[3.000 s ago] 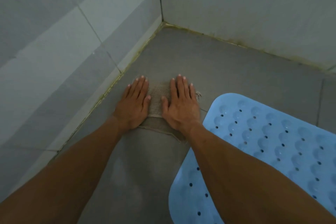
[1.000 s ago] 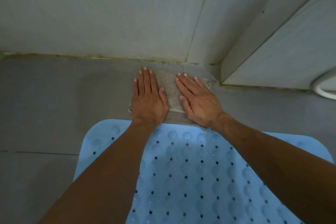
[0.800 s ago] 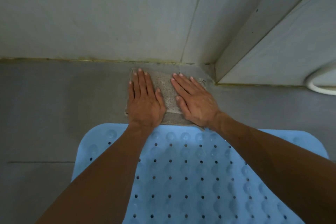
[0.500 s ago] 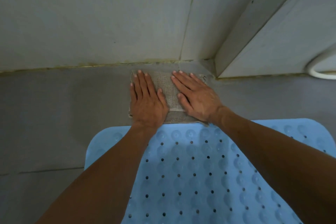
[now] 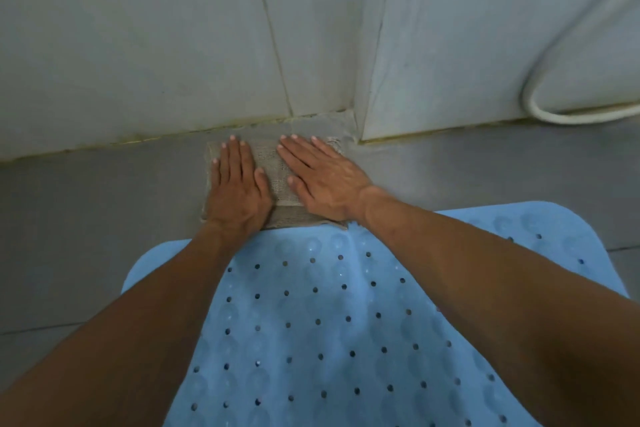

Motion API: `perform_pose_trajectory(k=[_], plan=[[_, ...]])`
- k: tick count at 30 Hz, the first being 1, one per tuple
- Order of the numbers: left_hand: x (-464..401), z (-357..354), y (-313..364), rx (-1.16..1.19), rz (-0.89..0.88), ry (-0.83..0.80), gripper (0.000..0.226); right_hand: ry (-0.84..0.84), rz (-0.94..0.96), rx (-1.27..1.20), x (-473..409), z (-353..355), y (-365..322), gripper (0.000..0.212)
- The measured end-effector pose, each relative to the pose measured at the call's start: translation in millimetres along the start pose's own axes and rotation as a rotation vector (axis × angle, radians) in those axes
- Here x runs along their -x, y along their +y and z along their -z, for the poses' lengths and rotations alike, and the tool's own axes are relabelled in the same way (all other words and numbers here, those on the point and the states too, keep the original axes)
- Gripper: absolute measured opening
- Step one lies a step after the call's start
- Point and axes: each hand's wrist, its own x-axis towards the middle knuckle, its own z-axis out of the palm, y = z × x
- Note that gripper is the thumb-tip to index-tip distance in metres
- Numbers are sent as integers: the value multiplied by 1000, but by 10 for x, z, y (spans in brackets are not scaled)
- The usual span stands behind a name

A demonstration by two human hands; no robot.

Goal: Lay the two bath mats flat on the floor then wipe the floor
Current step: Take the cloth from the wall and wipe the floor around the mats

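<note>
Item 1, cloth [image 5: 273,180]: coarse, open-weave fabric, beige-grey, roughly rectangular, frayed at its far right corner. It lies flat on the floor close to the foot of the wall, beside a projecting wall corner, its long axis running left to right along the wall. Its near edge touches or slightly overlaps the far edge of the mat; which one cannot be told.

Item 2, blue bath mat [image 5: 311,322]: smooth rubbery sheet, light blue, rounded corners, moulded with rows of round bumps and small punched holes. It lies flat, reaching from the cloth toward the viewer. No writing or brand is legible on it.

Item 3, left hand [image 5: 239,191]: palm down, fingers straight and slightly spread, pressed flat on the left half of the cloth, gripping nothing.

Item 4, right hand [image 5: 325,184]: likewise flattened, palm down on the right half, fingers angled toward the upper left, closed on nothing.

Item 5, floor [image 5: 86,211]: large matte grey tiles with thin joints.

Item 6, wall [image 5: 138,45]: pale glossy tiles, yellowed grout at the base.

Item 7, white hose [image 5: 554,111]: smooth tube curving along the floor at right.
</note>
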Motion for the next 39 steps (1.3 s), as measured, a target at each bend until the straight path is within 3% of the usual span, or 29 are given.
perform_pose_trajectory(k=[10, 26, 32, 39], plan=[[255, -113, 1415, 93, 63, -29, 67, -106, 87, 36, 982, 332, 1053, 59], [220, -250, 3954, 176, -139, -129, 64, -62, -186, 99, 2740, 707, 2794, 60], [269, -286, 4661, 158, -232, -137, 65, -47, -354, 53, 3389, 752, 3046, 62], [562, -296, 4865, 122, -307, -136, 64, -50, -425, 63, 3845, 702, 2996, 60]])
